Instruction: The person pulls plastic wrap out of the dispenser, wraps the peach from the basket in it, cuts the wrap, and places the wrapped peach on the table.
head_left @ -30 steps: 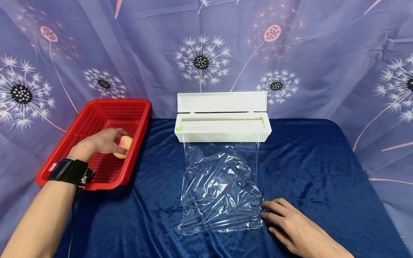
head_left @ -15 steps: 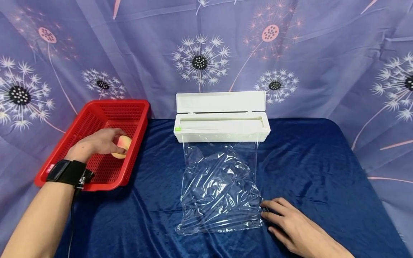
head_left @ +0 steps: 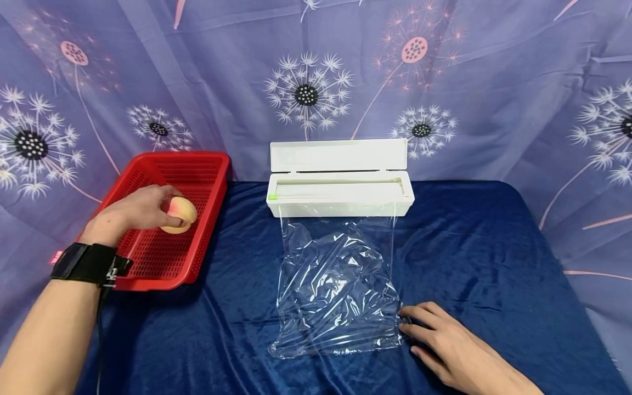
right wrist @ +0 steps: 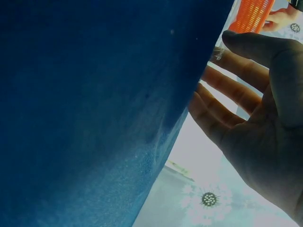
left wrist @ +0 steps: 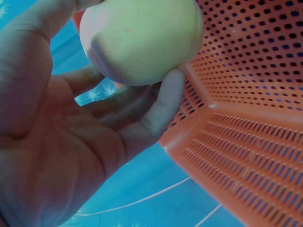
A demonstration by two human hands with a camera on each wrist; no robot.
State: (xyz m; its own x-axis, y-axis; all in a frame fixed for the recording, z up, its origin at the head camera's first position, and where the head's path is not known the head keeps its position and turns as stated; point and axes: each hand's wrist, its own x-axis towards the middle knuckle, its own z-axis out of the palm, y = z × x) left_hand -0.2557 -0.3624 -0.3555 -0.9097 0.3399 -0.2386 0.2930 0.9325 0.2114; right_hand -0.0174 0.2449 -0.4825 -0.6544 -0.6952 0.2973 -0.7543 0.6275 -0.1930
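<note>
Right hand (head_left: pixel 451 351) lies flat near the front edge of the worktop (head_left: pixel 494 258), fingers straight and relaxed, holding nothing; its fingertips (head_left: pixel 407 321) meet the near right corner of the plastic wrap sheet (head_left: pixel 338 285), though actual contact is hard to confirm from the right wrist view. The sheet runs crumpled across the middle of the worktop back to the white dispenser box (head_left: pixel 340 198) at the rear edge, lid raised. At the left edge stands the red basket (head_left: pixel 197 181). Left hand (head_left: pixel 133 214) grips a pale peach (head_left: pixel 179 215), fingers curled round it, over the basket.
</note>
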